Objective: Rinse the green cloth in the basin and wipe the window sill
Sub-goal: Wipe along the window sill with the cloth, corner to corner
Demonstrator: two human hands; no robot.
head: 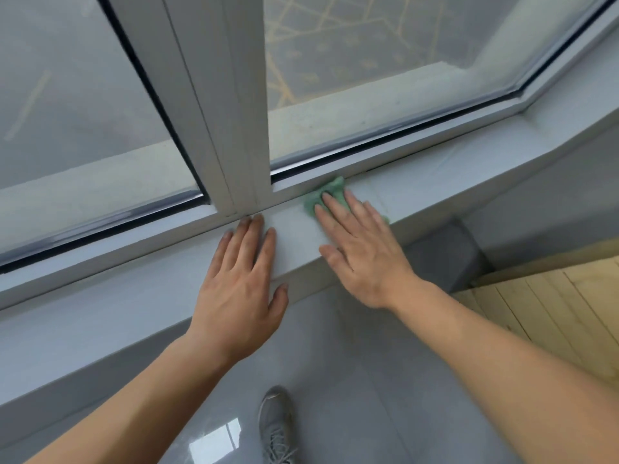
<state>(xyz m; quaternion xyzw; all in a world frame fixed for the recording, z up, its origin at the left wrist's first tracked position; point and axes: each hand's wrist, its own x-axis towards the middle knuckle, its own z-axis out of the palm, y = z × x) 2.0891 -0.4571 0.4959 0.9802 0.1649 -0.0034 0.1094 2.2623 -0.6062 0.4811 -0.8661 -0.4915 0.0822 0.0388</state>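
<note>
The green cloth (326, 192) lies crumpled on the pale grey window sill (435, 182), close to the window frame. My right hand (358, 242) presses flat on the cloth with its fingers spread, covering most of it; only the far edge and a small corner at the right show. My left hand (241, 279) rests flat on the bare sill just to the left, fingers apart, fingertips near the foot of the vertical frame post (234, 105). It holds nothing. No basin is in view.
Glass panes rise behind the sill on both sides of the post. The sill bends at a corner at the far right (536, 118). Below are grey floor tiles, my grey shoe (276, 426), a dark grey box (445, 256) and a light wooden slatted surface (552, 309).
</note>
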